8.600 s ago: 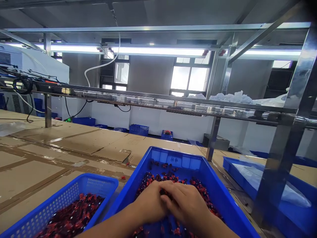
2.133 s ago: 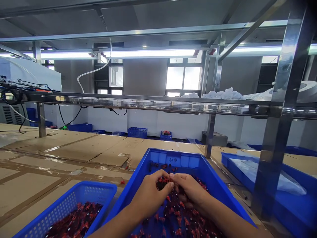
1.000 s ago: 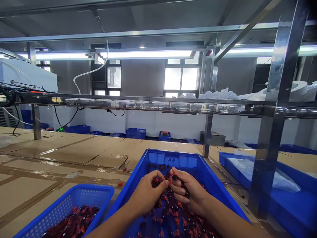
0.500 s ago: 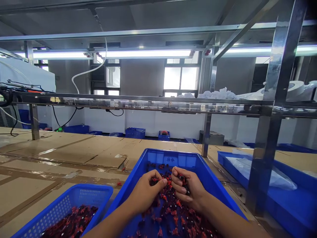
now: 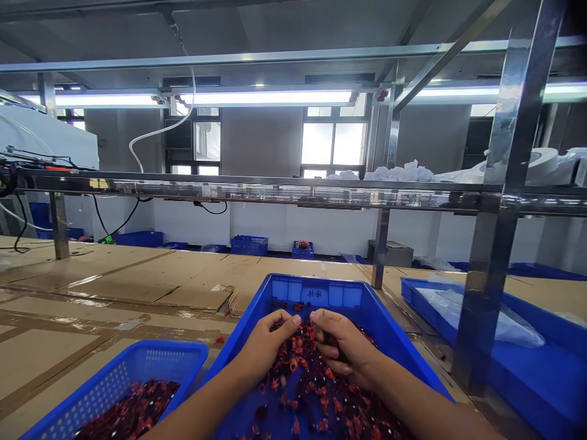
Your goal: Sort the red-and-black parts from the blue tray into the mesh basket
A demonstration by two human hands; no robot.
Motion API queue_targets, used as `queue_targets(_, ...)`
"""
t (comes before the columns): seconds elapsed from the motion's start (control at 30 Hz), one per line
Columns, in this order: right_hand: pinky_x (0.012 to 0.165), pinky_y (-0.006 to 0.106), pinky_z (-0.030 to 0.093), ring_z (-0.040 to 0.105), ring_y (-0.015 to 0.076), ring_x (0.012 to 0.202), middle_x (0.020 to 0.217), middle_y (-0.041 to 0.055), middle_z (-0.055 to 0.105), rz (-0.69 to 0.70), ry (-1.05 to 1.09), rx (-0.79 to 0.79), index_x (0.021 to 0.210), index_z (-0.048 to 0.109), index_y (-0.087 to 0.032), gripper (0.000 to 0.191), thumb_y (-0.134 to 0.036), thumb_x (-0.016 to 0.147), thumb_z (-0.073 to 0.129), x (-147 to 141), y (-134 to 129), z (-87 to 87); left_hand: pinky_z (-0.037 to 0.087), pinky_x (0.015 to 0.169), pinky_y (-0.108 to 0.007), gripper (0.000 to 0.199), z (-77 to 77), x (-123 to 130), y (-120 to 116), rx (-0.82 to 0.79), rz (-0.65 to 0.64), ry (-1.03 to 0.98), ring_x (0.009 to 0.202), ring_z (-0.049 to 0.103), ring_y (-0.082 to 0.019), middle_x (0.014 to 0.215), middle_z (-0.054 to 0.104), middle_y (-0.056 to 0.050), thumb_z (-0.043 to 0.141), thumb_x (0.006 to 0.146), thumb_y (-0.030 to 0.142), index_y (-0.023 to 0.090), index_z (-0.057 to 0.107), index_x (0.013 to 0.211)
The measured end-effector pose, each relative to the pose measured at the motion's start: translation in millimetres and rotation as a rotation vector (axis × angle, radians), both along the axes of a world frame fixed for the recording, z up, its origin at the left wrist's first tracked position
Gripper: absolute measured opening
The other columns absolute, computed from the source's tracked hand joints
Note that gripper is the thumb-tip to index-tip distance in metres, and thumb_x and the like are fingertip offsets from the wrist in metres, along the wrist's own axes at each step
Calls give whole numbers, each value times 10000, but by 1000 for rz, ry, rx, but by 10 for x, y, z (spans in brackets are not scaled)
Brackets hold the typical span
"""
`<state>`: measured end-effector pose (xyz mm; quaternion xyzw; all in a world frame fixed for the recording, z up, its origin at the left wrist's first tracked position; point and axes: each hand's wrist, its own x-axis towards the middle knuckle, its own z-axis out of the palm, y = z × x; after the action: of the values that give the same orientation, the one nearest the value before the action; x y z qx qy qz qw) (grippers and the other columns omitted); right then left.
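A blue plastic crate (image 5: 312,287) sits in front of me, holding a loose pile of small red-and-dark parts (image 5: 305,382). My left hand (image 5: 270,342) rests at the pile's left side, its fingers bunched and the palm hidden. My right hand (image 5: 342,345) is curled into the pile's right side, with dark pieces showing between its fingers. The two hands are apart. The exact shape of the parts is too small to tell.
To the lower left, a perforated blue basket (image 5: 137,360) holds more red-and-dark parts. Cardboard sheets (image 5: 137,284) cover the bench, with a stray red piece (image 5: 221,338) on them. A steel post (image 5: 486,293) stands right, before a blue tray (image 5: 472,324) lined with white plastic.
The hands no longer overlap above the pile and now sit side by side. My right hand has gone from cupped upward to curled down. The view has drifted slightly.
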<state>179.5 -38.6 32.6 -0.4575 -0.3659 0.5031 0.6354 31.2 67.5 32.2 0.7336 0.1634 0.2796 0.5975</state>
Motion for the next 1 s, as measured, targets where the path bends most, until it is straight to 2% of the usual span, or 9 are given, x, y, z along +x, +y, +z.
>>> queue_targets(0.07, 293, 165, 146, 231, 29, 335, 552, -99, 440, -51, -209, 42, 873, 579, -211, 318, -475, 759, 715, -46, 15, -21, 352, 541, -204, 425, 8, -1, 4, -73, -21, -16, 541, 453, -90, 619, 492, 62, 559, 815, 602, 199, 456, 730)
queue_targets(0.17, 427, 204, 297, 353, 64, 440, 566, -69, 469, -204, -506, 133, 896, 672, -184, 304, -444, 749, 731, -93, 43, -49, 358, 520, -205, 450, 2, -4, -4, -129, -73, -27, 510, 466, -85, 606, 493, 66, 569, 804, 624, 197, 449, 727)
queue_targets(0.27, 559, 240, 350, 437, 113, 582, 624, -29, 518, -279, -654, 178, 858, 720, -180, 271, -438, 777, 702, -100, 52, -56, 379, 490, -216, 463, -9, -6, -25, -209, -110, -5, 488, 497, -98, 612, 509, 62, 561, 793, 656, 204, 467, 771)
queue_targets(0.37, 595, 260, 364, 453, 133, 604, 636, -20, 536, -286, -716, 160, 897, 725, -189, 265, -427, 787, 689, -111, 31, -40, 377, 456, -214, 478, -3, -11, -45, -279, -109, -10, 475, 510, -105, 620, 524, 57, 569, 773, 679, 212, 487, 833)
queue_targets(0.53, 625, 276, 403, 526, 166, 642, 666, -11, 592, -413, -864, 216, 929, 725, -240, 177, -341, 788, 689, -218, -50, 7, 375, 429, -220, 556, -11, 4, -47, -318, -134, 28, 444, 507, -116, 590, 542, 45, 547, 731, 751, 219, 491, 884)
queue_targets(0.63, 632, 280, 431, 568, 176, 652, 687, -4, 630, -467, -968, 292, 923, 721, -255, 145, -273, 783, 689, -274, -100, 33, 388, 458, -219, 520, -55, 36, -37, -273, -182, -27, 464, 519, -110, 600, 529, 45, 571, 754, 707, 203, 486, 849)
queue_targets(0.8, 614, 279, 452, 583, 169, 636, 740, 14, 662, -445, -1088, 460, 957, 697, -261, 159, -235, 803, 664, -293, -158, 58, 383, 477, -226, 478, -112, 54, -22, -281, -185, -42, 488, 528, -118, 651, 557, 29, 569, 783, 667, 202, 508, 873)
queue_targets(0.93, 581, 262, 440, 558, 148, 605, 711, 5, 644, -432, -1072, 482, 921, 704, -257, 134, -245, 790, 678, -319, -178, 84, 394, 520, -228, 509, -101, 47, 0, -298, -159, -40, 533, 514, -108, 654, 551, 27, 603, 744, 684, 187, 529, 826)
queue_targets(1.0, 555, 248, 431, 532, 136, 585, 653, -7, 605, -442, -926, 447, 860, 692, -239, 104, -271, 762, 705, -311, -166, 100, 400, 531, -225, 538, -84, 44, 2, -306, -116, -27, 553, 519, -110, 661, 562, 24, 611, 716, 707, 184, 530, 807)
